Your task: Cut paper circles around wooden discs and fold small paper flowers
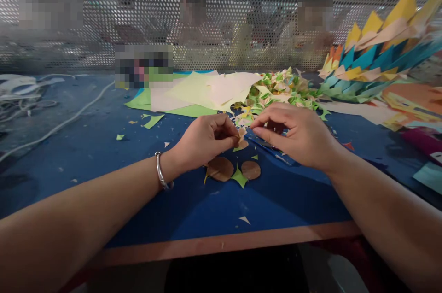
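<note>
My left hand (209,138), with a silver bangle at the wrist, is closed in a pinch on a small pale paper piece (242,133). Just to its right, my right hand (293,131) has thumb and forefinger pressed together; what they hold, if anything, is too small to make out. Under the right hand lies a slim blue object (271,148), partly hidden. Below the hands are two brown paper circles, a larger one (221,169) and a smaller one (251,170). A green paper scrap (239,176) with curved sides sits between them.
Behind the hands lie stacked paper sheets (207,92) and a heap of cut paper pieces (281,85). A folded-paper construction (376,49) stands at the right. A white cable (79,111) crosses the blue table (165,219) at left. A perforated metal screen (221,21) closes the back.
</note>
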The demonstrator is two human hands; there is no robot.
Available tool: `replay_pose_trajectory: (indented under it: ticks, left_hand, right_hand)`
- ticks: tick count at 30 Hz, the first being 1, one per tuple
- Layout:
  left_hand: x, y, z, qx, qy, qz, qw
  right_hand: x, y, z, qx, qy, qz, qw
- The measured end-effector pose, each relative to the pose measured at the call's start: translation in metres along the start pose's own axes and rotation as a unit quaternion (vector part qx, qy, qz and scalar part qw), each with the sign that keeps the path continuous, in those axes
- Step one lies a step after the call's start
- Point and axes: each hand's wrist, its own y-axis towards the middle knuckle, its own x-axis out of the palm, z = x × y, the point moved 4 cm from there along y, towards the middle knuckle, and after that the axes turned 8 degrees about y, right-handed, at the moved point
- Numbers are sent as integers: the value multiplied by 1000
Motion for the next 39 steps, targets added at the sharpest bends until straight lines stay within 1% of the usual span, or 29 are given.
replay_pose_trajectory:
  ticks: [2,4,5,6,8,11,13,16,18,22,26,29,31,35,39]
  left_hand:
    - [0,1,-2,-15,-46,-6,999]
    - [0,1,-3,-26,-76,-10,997]
    - [0,1,-3,-30,-87,-11,996]
    - [0,1,-3,-32,-96,-11,995]
    - [0,2,-3,-37,-111,-9,993]
    - [1,2,-4,-41,-128,-1,991]
    - [0,3,-4,-37,-137,8,990]
    - [-1,4,-3,-29,-118,21,992]
    - [-3,4,-2,-23,-99,27,994]
    - [-4,4,-1,-17,-97,32,995]
    - [-5,3,0,-17,-96,28,995]
    - [-3,2,1,-16,-113,15,993]
    - [-2,2,1,-17,-127,6,992]
    - [0,0,2,-32,-162,-17,986]
    - [3,-2,1,-32,-156,-50,986]
  right_hand:
    - [-11,-4,-1,10,-41,15,999]
    - [-23,-13,-2,31,-93,16,995]
    - [-32,-20,-1,46,-116,32,992]
    - [-39,-29,1,71,-139,30,987]
    - [-57,-52,9,121,-182,52,974]
    - [-80,-92,29,206,-240,67,946]
    - [-89,-113,43,219,-260,59,939]
    - [-92,-131,57,205,-270,24,940]
    - [-90,-134,63,199,-273,9,941]
    - [-89,-134,72,218,-263,1,940]
    - [-92,-137,75,218,-278,24,935]
    - [-93,-141,77,228,-287,34,930]
    - [-93,-143,79,241,-294,41,924]
    - [-96,-143,82,266,-298,78,913]
    - [-103,-136,81,329,-302,101,889]
